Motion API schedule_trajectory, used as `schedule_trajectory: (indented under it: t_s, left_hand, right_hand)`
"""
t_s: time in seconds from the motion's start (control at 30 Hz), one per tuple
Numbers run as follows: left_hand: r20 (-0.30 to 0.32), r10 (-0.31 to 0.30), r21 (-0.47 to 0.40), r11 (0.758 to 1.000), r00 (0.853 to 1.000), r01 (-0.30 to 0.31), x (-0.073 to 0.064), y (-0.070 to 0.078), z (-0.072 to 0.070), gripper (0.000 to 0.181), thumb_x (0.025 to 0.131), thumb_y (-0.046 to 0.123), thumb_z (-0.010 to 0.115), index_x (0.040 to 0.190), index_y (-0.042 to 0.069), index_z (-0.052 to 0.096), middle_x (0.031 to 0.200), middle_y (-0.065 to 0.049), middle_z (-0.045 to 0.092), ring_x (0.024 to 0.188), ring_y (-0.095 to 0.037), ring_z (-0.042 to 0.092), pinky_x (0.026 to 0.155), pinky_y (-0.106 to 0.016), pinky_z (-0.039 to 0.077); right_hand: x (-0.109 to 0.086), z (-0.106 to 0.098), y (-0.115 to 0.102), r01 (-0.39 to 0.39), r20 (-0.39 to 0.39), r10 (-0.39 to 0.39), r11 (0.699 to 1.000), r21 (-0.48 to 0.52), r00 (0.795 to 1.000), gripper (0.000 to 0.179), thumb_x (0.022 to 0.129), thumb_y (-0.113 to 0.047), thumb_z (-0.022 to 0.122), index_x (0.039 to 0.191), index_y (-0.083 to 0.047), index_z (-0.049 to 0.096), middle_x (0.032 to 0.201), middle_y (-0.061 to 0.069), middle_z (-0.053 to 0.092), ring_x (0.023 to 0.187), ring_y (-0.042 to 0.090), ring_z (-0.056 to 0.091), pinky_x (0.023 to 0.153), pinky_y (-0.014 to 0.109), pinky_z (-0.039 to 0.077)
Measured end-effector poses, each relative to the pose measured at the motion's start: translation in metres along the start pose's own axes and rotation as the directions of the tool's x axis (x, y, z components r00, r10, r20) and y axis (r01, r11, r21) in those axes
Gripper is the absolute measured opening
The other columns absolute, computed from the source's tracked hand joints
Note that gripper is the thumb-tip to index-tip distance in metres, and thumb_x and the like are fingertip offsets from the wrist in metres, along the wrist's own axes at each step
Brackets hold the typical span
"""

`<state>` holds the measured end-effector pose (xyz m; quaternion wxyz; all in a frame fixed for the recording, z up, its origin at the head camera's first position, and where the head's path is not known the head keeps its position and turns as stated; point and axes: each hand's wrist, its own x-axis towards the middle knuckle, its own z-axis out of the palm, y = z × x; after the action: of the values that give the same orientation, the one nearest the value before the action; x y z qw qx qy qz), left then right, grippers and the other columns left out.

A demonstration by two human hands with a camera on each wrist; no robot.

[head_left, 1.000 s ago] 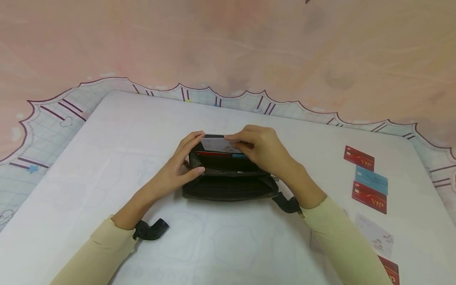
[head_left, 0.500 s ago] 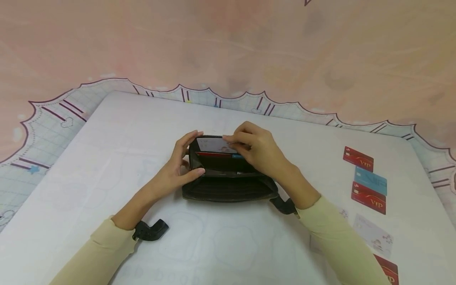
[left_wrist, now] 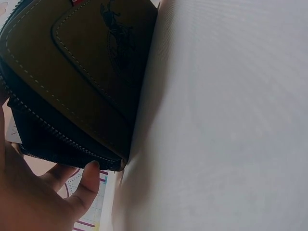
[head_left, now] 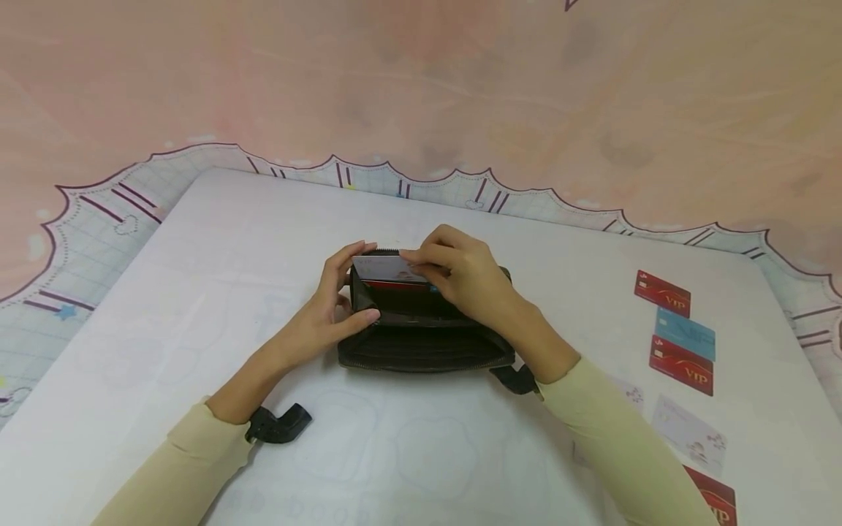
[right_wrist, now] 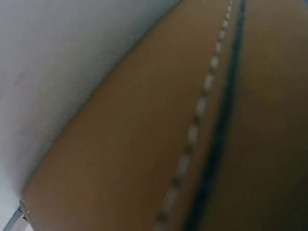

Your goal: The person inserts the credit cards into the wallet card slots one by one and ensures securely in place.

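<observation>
A dark zip-around wallet [head_left: 426,352] stands unzipped on the white table, its compartments gaping upward. My left hand [head_left: 327,310] grips its left end, thumb on the near side and fingers at the far edge. With thumb and fingers, my right hand [head_left: 465,272] pinches a white VIP card [head_left: 380,267] against the wallet's far inner wall. Below that card show the edges of a red card [head_left: 393,285] and a blue one, partly behind the right hand. The left wrist view has the wallet's brown stitched outside [left_wrist: 77,62]; close brown leather [right_wrist: 120,144] fills most of the right wrist view.
On the right side of the table [head_left: 316,482] lie a red card [head_left: 663,292], a blue card [head_left: 685,332] overlapping another red card [head_left: 681,365], and a white card [head_left: 691,432]. Another red card [head_left: 720,497] and a white one are partly under the right sleeve [head_left: 618,431].
My right hand has slid left along the wallet's far wall, and the white card has shifted left with it. The left hand and the wallet stay almost in place.
</observation>
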<state>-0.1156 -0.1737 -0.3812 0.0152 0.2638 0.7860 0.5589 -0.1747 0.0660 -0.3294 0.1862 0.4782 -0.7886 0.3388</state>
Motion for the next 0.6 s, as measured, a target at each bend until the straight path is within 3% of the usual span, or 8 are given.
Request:
schedule_trajectory:
  t_s: [0.33, 0.6]
  left_hand:
    - [0.000, -0.003, 0.002, 1.000, 1.000, 0.003, -0.0006, -0.0001, -0.0002, 0.087, 0.090, 0.003, 0.062, 0.152, 0.022, 0.004, 0.156, 0.004, 0.014, 0.135, -0.019, 0.023, 0.074, -0.035, 0.039]
    - [0.005, -0.021, 0.010, 1.000, 1.000, 0.021, 0.0007, 0.0091, -0.0004, 0.084, 0.090, 0.002, 0.062, 0.151, 0.015, 0.006, 0.155, 0.001, 0.016, 0.132, -0.020, 0.027, 0.074, -0.035, 0.039]
  right_hand:
    - [-0.0007, -0.0013, -0.0019, -0.066, 0.047, 0.066, 0.998, 0.006, 0.997, 0.023, 0.082, 0.001, 0.073, 0.105, -0.003, 0.074, 0.084, 0.005, 0.059, 0.068, 0.011, 0.053, 0.058, 0.022, 0.045]
    - [-0.0049, -0.0027, -0.0045, -0.031, 0.101, 0.035, 0.999, -0.044, 0.994, 0.025, 0.086, 0.007, 0.066, 0.109, -0.001, 0.072, 0.088, 0.007, 0.059, 0.076, 0.016, 0.054, 0.064, 0.025, 0.046]
